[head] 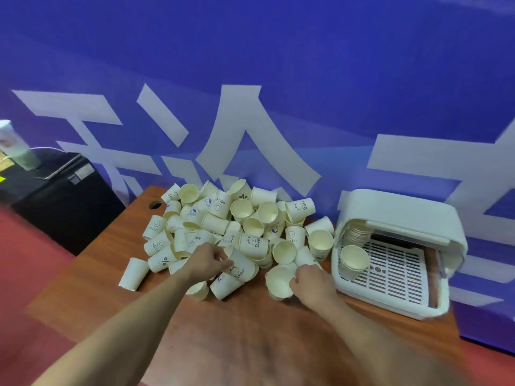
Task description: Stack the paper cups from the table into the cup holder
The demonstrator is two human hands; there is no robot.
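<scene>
At frame centre, on desk [250, 330]: heap of paper cups [223, 218]. Left hand [207, 260] grip pinching a cup [241, 267]; right hand [312, 282] grip clamped on another cup [278, 282]. Centre right: cup holder [404, 218], cup stacks inside.

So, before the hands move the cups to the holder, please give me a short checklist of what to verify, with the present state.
1. Left hand holds a "Bear" cup: ok.
2. Right hand holds a cup: ok.
3. Cup holder lid raised, front open: ok.
4. Free space on the holder's slotted tray: ok.
5. Stacks already inside steady enough to receive more: cannot tell.
6. Held cups are single, not nested: cannot tell.
</scene>
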